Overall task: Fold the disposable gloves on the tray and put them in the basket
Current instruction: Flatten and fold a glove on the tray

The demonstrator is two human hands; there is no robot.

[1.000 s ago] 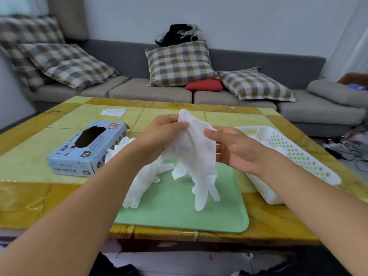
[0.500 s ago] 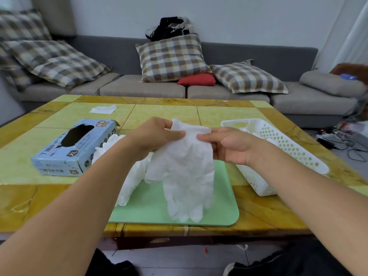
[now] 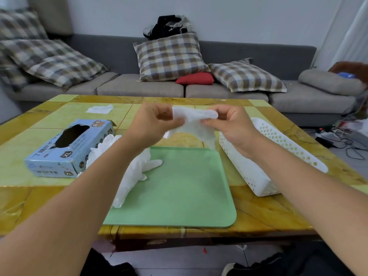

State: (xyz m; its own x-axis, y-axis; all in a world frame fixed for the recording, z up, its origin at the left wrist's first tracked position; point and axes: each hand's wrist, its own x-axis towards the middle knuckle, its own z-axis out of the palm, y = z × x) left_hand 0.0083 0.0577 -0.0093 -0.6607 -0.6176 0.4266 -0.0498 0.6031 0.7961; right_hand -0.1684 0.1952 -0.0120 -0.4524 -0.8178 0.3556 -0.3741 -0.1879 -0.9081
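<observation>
**Glove held up between both hands above the tray**

Nearest the viewer, a green tray (image 3: 179,188) lies flat on the yellow table (image 3: 268,212). A loose pile of white gloves (image 3: 131,172) rests on the tray's left part, spilling over its left edge toward a blue glove box (image 3: 67,150) that sits just beside it on the table.

Above the far edge of the tray, the left hand (image 3: 151,124) and the right hand (image 3: 233,126) each pinch one white glove (image 3: 197,124) between thumb and fingers, holding it in the air between them. The glove is bunched along its top edge and hangs down in a short drape, clear of the tray.

To the right, just beside the tray, stands a white basket (image 3: 278,154) with perforated walls. Farther back, a white tissue (image 3: 99,109) lies on the table, and beyond it a grey sofa (image 3: 239,92) carries checked cushions.
</observation>
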